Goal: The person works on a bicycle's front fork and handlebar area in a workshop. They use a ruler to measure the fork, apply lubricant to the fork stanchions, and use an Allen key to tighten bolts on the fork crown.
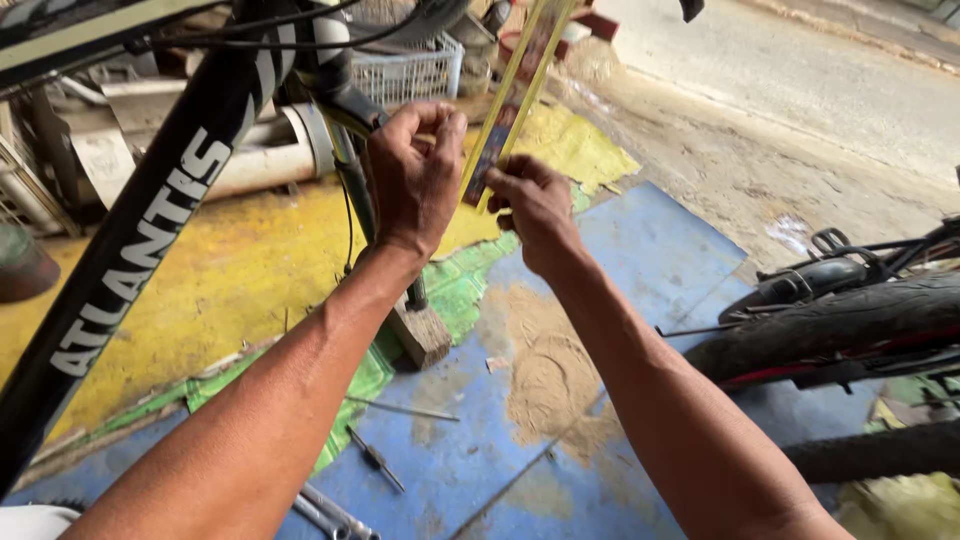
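Both my hands are raised in front of me around a long, narrow yellow package (522, 75) that runs up and to the right. My left hand (413, 175) pinches its lower end from the left. My right hand (537, 208) grips the bottom edge from the right, fingers curled. Just left of my hands stands a black bicycle frame (150, 220) with white lettering, its fork leg (355, 150) resting on a wooden block (422, 332).
A painted mat (640, 260) of blue, yellow and green covers the floor, with sandy patches. A screwdriver (376, 459) and metal tools (330, 512) lie near my left arm. A bicycle wheel (830, 325) lies at right. A white basket (410, 70) sits behind.
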